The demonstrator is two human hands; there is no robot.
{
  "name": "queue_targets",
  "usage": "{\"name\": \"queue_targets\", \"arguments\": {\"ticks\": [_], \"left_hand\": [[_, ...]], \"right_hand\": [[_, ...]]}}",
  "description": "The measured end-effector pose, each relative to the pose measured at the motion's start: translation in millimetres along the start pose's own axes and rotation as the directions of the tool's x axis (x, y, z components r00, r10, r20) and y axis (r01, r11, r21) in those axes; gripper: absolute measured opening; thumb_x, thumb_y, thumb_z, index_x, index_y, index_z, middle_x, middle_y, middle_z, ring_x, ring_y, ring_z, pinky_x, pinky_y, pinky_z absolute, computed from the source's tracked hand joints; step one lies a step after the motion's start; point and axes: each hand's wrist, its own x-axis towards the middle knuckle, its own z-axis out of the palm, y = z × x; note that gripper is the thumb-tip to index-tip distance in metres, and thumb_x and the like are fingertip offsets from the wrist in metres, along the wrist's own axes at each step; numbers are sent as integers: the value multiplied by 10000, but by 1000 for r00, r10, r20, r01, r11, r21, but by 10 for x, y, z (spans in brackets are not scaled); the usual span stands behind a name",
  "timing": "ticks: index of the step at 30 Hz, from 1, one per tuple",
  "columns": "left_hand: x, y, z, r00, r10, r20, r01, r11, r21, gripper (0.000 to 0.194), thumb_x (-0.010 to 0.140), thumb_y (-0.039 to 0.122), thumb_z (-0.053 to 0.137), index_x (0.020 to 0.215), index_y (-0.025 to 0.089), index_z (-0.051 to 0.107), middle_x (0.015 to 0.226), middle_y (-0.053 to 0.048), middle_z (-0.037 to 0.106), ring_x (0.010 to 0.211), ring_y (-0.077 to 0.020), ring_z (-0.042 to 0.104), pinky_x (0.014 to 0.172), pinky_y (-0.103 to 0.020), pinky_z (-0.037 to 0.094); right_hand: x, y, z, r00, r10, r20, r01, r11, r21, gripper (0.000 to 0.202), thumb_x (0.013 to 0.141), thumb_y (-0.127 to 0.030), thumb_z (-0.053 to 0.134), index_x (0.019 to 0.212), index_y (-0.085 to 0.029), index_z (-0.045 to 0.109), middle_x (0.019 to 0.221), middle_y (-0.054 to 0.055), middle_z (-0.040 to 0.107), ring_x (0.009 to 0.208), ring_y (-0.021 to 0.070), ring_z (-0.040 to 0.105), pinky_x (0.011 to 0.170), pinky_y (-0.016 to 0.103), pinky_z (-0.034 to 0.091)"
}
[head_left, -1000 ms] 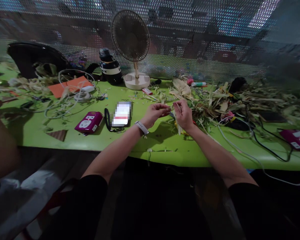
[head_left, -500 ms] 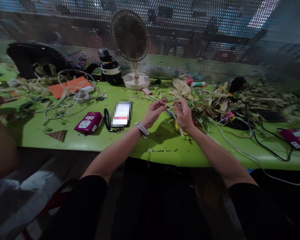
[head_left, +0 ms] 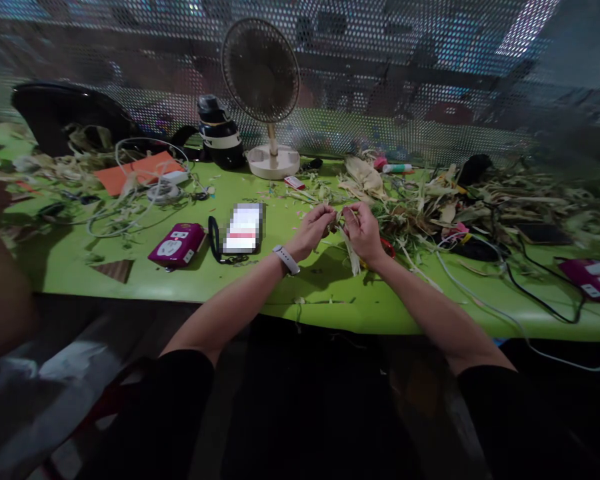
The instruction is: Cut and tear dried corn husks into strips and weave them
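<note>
Over the green table, my left hand and my right hand meet, fingertips almost touching. Both are closed, pinching a pale plant strip that looks like dried husk and hangs below my right hand. A white band is round my left wrist. Just right of my right hand lies a heap of dried husks and green stalks. Part of a red-rimmed tool shows behind my right wrist; its shape is mostly hidden.
A fan and a black bottle stand at the back. Left of my hands are a phone, a purple power block and coiled white cable. A person's arm is at the far left. Cables cross the right side.
My hands have drawn closer together and a little lower. The pale strip now hangs further left, and more of the red rim shows beside my right wrist.
</note>
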Motion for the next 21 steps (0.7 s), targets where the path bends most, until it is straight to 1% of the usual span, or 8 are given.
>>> {"name": "queue_targets", "arguments": {"ticks": [4, 6, 8, 11, 13, 17, 19, 21], "left_hand": [[21, -42, 0, 999, -31, 7, 31, 999, -45, 174, 829, 275, 607, 743, 188, 483, 594, 64, 460, 497, -50, 428, 510, -179, 352], [12, -37, 3, 1000, -16, 25, 17, 999, -36, 205, 849, 300, 601, 741, 190, 466, 571, 69, 457, 467, -43, 387, 477, -173, 310], [-6, -15, 6, 999, 37, 35, -36, 999, -18, 219, 876, 313, 586, 746, 193, 457, 547, 70, 450, 449, -43, 344, 451, -177, 264], [-27, 16, 1, 990, 130, 47, -130, 991, -13, 225, 884, 335, 597, 763, 195, 468, 557, 61, 470, 463, -46, 350, 450, -183, 259], [-28, 20, -9, 986, 156, 54, -155, 988, -14, 235, 874, 358, 611, 766, 195, 480, 568, 57, 477, 473, -48, 358, 451, -185, 262], [-18, 3, -27, 989, 139, 54, -137, 990, -36, 273, 811, 401, 671, 762, 196, 497, 593, 60, 471, 490, -47, 371, 459, -191, 270], [-8, -6, -35, 986, 157, 55, -156, 987, -27, 294, 756, 379, 729, 746, 192, 501, 592, 64, 458, 500, -44, 367, 467, -195, 270], [12, -12, -52, 983, 177, 45, -177, 984, -3, 295, 722, 339, 762, 728, 188, 508, 578, 68, 444, 502, -44, 354, 470, -198, 265]], "right_hand": [[-3, 1, 0, 1000, -22, -19, 22, 999, -28, 470, 861, -713, 441, 867, -244, 468, 543, -60, 458, 463, 133, 470, 506, 294, 410], [8, 19, -4, 1000, -6, -31, 5, 1000, -17, 468, 862, -710, 442, 875, -243, 471, 559, -60, 445, 464, 127, 450, 500, 289, 406], [29, 40, -15, 997, 9, -73, -11, 1000, -15, 470, 864, -707, 439, 864, -238, 473, 590, -52, 443, 489, 123, 436, 500, 282, 401], [63, 58, -38, 992, -14, -128, 8, 998, -55, 481, 869, -704, 428, 828, -227, 477, 630, -37, 452, 547, 125, 437, 528, 276, 404], [75, 60, -48, 991, -29, -127, 20, 997, -73, 481, 876, -698, 420, 821, -224, 481, 641, -34, 458, 566, 127, 442, 547, 275, 413], [65, 74, -41, 993, -14, -121, 6, 998, -69, 465, 884, -684, 422, 825, -226, 482, 631, -38, 450, 548, 124, 429, 527, 271, 395], [62, 98, -33, 994, 12, -107, -17, 999, -46, 452, 879, -677, 441, 839, -228, 484, 619, -43, 443, 527, 122, 422, 507, 272, 382], [76, 126, -38, 993, 74, -90, -72, 997, 24, 439, 862, -671, 483, 869, -233, 489, 598, -52, 443, 500, 122, 426, 486, 275, 377]]}}
